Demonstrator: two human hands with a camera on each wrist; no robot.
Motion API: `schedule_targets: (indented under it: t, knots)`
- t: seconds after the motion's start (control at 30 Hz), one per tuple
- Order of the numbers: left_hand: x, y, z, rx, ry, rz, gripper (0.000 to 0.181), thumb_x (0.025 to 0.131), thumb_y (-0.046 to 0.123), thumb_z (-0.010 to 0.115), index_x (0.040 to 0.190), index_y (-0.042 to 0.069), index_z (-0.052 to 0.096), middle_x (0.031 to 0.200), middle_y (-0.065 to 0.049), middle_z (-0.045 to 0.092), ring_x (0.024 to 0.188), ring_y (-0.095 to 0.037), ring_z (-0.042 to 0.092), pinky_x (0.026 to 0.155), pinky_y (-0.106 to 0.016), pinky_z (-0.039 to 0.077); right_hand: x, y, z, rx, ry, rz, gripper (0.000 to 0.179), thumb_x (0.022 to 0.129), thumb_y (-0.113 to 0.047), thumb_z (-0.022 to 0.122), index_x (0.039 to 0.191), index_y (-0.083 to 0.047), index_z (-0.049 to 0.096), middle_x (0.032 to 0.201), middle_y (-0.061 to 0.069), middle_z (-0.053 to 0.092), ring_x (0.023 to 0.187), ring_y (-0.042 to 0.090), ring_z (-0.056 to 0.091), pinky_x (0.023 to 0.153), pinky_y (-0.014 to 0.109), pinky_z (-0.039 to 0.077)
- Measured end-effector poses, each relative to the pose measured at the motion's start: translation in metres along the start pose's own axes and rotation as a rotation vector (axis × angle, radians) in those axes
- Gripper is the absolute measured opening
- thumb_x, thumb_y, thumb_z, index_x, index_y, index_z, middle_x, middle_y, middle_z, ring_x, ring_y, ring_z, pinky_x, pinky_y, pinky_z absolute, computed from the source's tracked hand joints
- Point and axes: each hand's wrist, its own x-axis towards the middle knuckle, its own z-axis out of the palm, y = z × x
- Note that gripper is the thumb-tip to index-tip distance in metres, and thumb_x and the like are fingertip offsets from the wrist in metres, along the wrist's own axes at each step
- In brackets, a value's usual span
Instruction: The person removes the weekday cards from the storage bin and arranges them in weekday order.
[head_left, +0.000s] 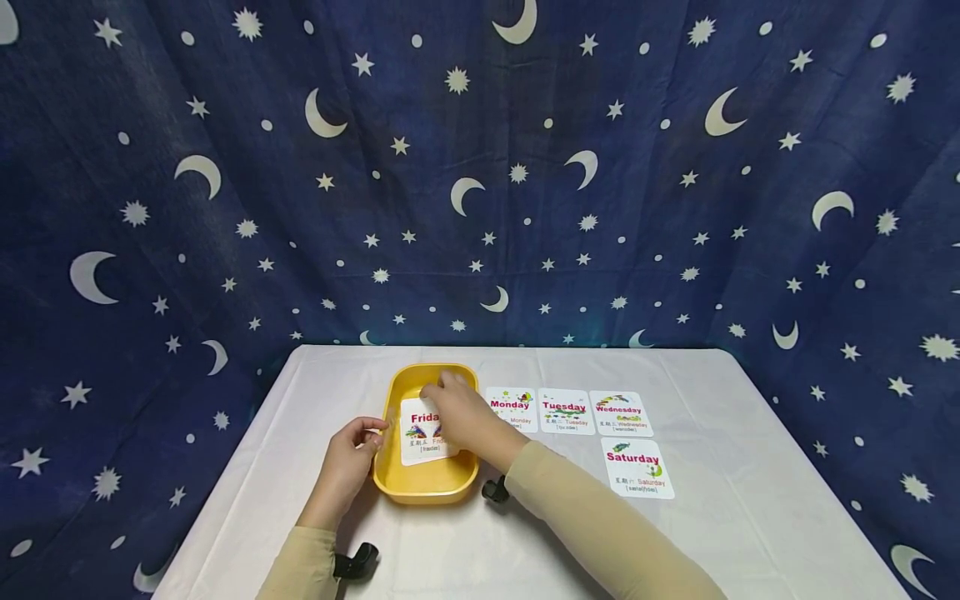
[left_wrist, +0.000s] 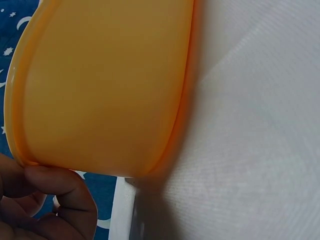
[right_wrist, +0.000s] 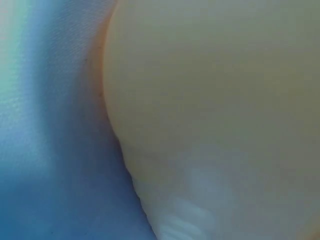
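A yellow plastic tray with rounded corners sits on the table, left of the middle. My left hand holds its left rim; in the left wrist view, curled fingers meet the tray's edge. Inside the tray lies a white card printed Friday. Over the card's right side is my right hand, reaching in from the right. Its fingertips are blurred, so whether they pinch a card is unclear. The right wrist view shows only a close, blurred tray wall.
Right of the tray, a row of cards reads Monday, Tuesday and Wednesday. A Saturday card lies below Wednesday. A white cloth covers the table. Behind hangs a dark blue curtain with moons and stars.
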Motion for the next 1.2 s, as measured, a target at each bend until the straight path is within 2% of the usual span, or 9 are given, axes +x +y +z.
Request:
schedule_targets:
  t: [0.1,0.27,0.6,0.93,1.2]
  knots:
    - [0.0,0.0,0.0,-0.003,0.002,-0.001,0.022,0.105,-0.001,0.057,0.122,0.001,0.07,0.098,-0.01,0.062,0.074,-0.015,0.053,0.056,-0.024,0.048,0.0,0.001,-0.002,0.062,0.011,0.009,0.061,0.083,0.004,0.083,0.137,-0.024,0.069,0.118,-0.001,0.054,0.106,0.017,0.049,0.094,0.029,0.052]
    - [-0.001,0.0,0.0,-0.001,0.0,0.0,0.021,0.105,-0.001,0.057,0.122,0.001,0.07,0.099,-0.01,0.062,0.075,-0.016,0.053,0.057,-0.024,0.048,-0.001,0.003,-0.005,0.117,0.018,-0.006,0.055,0.084,0.004,0.078,0.132,-0.022,0.072,0.114,-0.001,0.056,0.098,0.014,0.054,0.092,0.026,0.054]
    - [-0.002,0.001,0.0,-0.001,-0.005,0.006,0.022,0.105,0.0,0.057,0.123,0.001,0.07,0.1,-0.011,0.062,0.074,-0.016,0.052,0.056,-0.024,0.048,-0.007,0.007,-0.017,0.266,-0.011,-0.02,0.039,0.098,0.005,0.065,0.124,-0.022,0.074,0.107,-0.004,0.062,0.096,0.013,0.058,0.094,0.028,0.055]
    - [-0.002,0.001,0.0,0.003,-0.009,0.013,0.022,0.106,0.002,0.058,0.125,0.0,0.069,0.102,-0.012,0.063,0.078,-0.017,0.054,0.057,-0.025,0.049,-0.016,0.014,-0.029,0.379,0.044,-0.025,0.038,0.096,0.009,0.063,0.119,-0.017,0.078,0.102,-0.003,0.067,0.095,0.016,0.06,0.091,0.031,0.055]
    - [-0.002,0.001,-0.001,0.002,-0.014,0.013,0.022,0.105,0.001,0.058,0.124,0.0,0.069,0.1,-0.01,0.062,0.074,-0.014,0.052,0.057,-0.024,0.048,-0.023,0.025,-0.041,0.549,0.058,0.069,0.036,0.095,0.007,0.068,0.116,-0.02,0.08,0.112,-0.002,0.074,0.1,0.019,0.063,0.094,0.037,0.058]
